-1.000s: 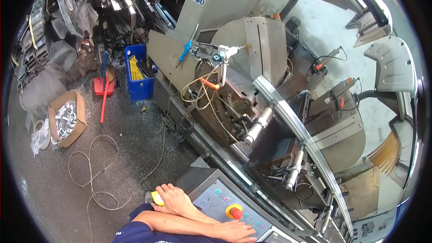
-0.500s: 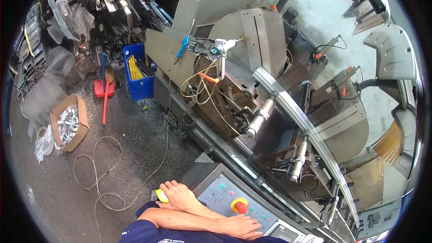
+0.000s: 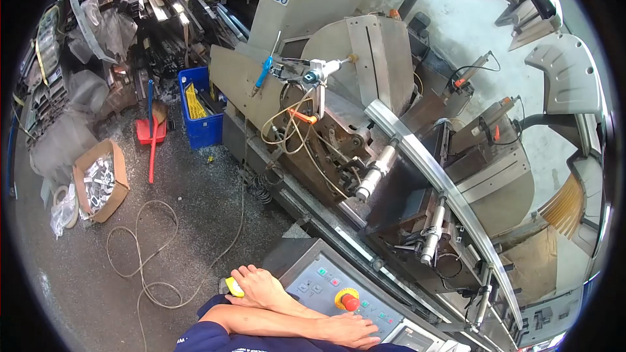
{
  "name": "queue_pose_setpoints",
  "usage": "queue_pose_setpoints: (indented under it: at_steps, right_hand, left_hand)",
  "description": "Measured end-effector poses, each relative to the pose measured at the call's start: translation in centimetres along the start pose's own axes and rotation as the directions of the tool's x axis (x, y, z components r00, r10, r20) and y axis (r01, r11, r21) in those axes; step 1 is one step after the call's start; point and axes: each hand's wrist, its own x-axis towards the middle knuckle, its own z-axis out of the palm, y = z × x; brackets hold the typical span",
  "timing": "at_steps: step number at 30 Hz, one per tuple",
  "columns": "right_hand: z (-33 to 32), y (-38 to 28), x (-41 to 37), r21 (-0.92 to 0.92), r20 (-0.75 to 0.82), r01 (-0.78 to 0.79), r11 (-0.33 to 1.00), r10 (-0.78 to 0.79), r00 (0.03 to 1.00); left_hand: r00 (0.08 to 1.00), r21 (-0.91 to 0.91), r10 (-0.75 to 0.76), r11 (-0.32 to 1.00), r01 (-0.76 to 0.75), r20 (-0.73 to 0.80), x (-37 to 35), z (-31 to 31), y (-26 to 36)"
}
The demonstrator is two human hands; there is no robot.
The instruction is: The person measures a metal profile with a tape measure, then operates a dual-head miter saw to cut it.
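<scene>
My forearms are crossed. My left hand (image 3: 355, 331) lies palm down on the lower right of the grey control panel (image 3: 312, 272), its fingers stretched out over small buttons. A red emergency-stop button (image 3: 350, 302) on a yellow base sits just above that hand. At the panel's left side, my right hand (image 3: 259, 288) rests over a yellow piece (image 3: 234, 287) with a grey edge. Its fingers bend over the top and the thumb lies below, so the yellow shows between them. Most of that piece is hidden under the palm.
Beyond the panel, a long metal profile (image 3: 450, 186) lies in a saw machine under cylinder clamps (image 3: 378, 169). A blue air gun (image 3: 263, 75) hangs there. On the floor are a blue crate (image 3: 203, 132), a cardboard box of offcuts (image 3: 119, 186), a red dustpan (image 3: 150, 132) and a looping hose (image 3: 140, 248).
Both hands keep their places on the panel and the yellow piece. The view has shifted very slightly.
</scene>
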Motion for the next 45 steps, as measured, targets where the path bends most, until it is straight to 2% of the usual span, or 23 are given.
queue_pose_setpoints:
  at_steps: [1,5,7,9,11,14,17,18,20,25,27,32,34,37,43,45]
  right_hand:
    - [0.0,0.0,0.0,0.005,-0.015,0.016,1.0,-0.016,1.0]
    - [-0.7,-0.1,0.3,0.02,0.03,-0.003,1.0,0.002,1.0]
    - [-0.9,-0.6,0.3,0.05,0.087,-0.079,0.996,0.074,0.993]
    - [-1.0,-0.7,0.2,0.078,0.073,-0.095,0.992,0.09,0.993]
    - [-0.7,-0.5,0.1,0.085,-0.035,-0.026,0.996,0.029,0.999]
    - [-0.7,-0.4,0.1,0.123,-0.027,-0.013,0.992,0.016,1.0]
    - [-0.7,-0.3,0.3,0.159,0.043,-0.039,0.986,0.032,0.999]
    - [-0.9,-0.3,0.3,0.154,0.04,-0.038,0.987,0.032,0.999]
    - [-1.0,-0.4,0.2,0.149,-0.064,0.025,0.988,-0.015,0.998]
    - [-1.6,-0.4,0.2,0.15,0.014,-0.007,0.989,0.005,1.0]
    - [-1.6,-0.6,0.2,0.148,0.021,-0.02,0.989,0.017,1.0]
    - [-1.3,-0.8,0.1,0.158,-0.054,-0.058,0.986,0.067,0.996]
    - [-1.6,-0.8,0.3,0.157,-0.045,-0.064,0.986,0.072,0.996]
    - [-1.3,-0.8,0.1,0.178,-0.048,-0.06,0.982,0.069,0.996]
    - [-1.3,-0.8,0.1,0.171,-0.044,-0.06,0.983,0.068,0.997]
    - [-0.9,-0.7,0.0,0.148,-0.065,-0.055,0.988,0.065,0.996]
  left_hand:
    - [0.999,-0.006,-0.012,1.0,0.012,0.052,0.1,-0.2,0.0]
    - [0.999,-0.003,-0.013,1.0,0.013,0.046,0.2,-0.2,-0.1]
    - [1.0,-0.01,-0.002,1.0,0.002,0.003,0.0,-0.2,0.0]
    - [1.0,-0.012,-0.02,1.0,0.021,0.023,0.0,-0.2,0.0]
    - [0.999,-0.008,-0.037,0.999,0.037,0.031,0.2,-0.2,0.1]
    - [0.999,0.017,0.018,1.0,-0.018,-0.029,0.1,-0.3,0.2]
    - [0.999,0.002,-0.002,1.0,0.002,0.041,0.1,-0.5,0.2]
    - [0.998,-0.027,-0.01,1.0,0.012,0.069,0.3,-0.6,0.3]
    - [0.995,-0.047,-0.012,0.999,0.017,0.1,0.5,-0.8,0.0]
    - [0.999,-0.049,0.001,0.999,0.001,0.041,0.2,0.2,-0.3]
    - [0.997,-0.041,-0.008,0.999,0.011,0.072,0.2,0.1,-0.3]
    - [0.994,-0.037,-0.02,0.999,0.024,0.104,0.5,-1.1,0.2]
    - [0.999,-0.035,0.02,0.999,-0.018,0.048,0.2,-0.9,0.2]
    - [0.995,-0.046,-0.031,0.998,0.036,0.095,0.2,-0.8,0.1]
    - [0.997,-0.031,-0.017,0.999,0.019,0.069,0.3,-1.0,0.3]
    - [0.994,-0.029,-0.03,0.999,0.034,0.107,0.4,-0.9,0.2]
